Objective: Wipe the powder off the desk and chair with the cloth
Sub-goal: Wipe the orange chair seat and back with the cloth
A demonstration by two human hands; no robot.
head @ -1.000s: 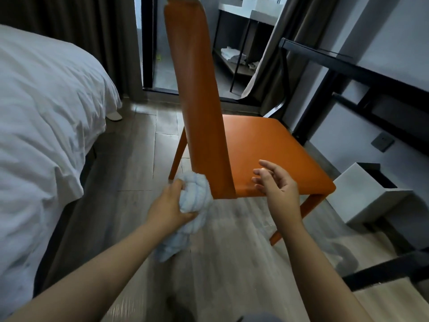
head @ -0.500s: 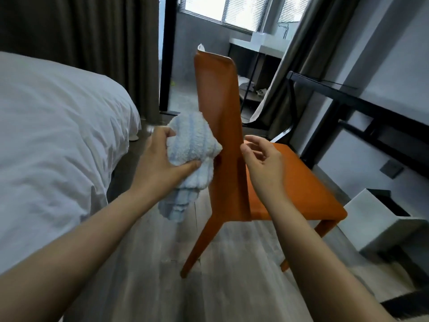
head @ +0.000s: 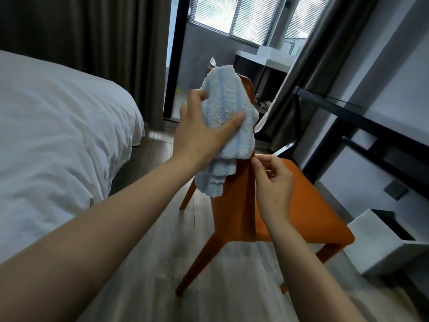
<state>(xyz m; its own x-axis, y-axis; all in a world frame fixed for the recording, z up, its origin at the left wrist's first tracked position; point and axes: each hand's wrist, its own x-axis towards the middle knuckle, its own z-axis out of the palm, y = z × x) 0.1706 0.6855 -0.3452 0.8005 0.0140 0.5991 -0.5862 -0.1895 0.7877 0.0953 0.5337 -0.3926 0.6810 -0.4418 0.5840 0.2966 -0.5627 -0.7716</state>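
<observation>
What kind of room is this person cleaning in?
Most likely a hotel bedroom: a bed with white bedding on the left, a black-framed desk by the wall, and an orange chair beside it.

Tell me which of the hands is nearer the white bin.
Right. The right hand is at the edge of the chair, toward the white bin; the left hand grips the cloth higher, toward the bed.

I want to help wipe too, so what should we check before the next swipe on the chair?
1. Left hand grips the fluffy light-blue cloth: ok.
2. Cloth up at the top of the orange high-backed chair: ok.
3. Right hand steadying the backrest edge: fingertips touch it; a firm grip, cannot tell.
4. Powder left on the chair: cannot tell.
</observation>
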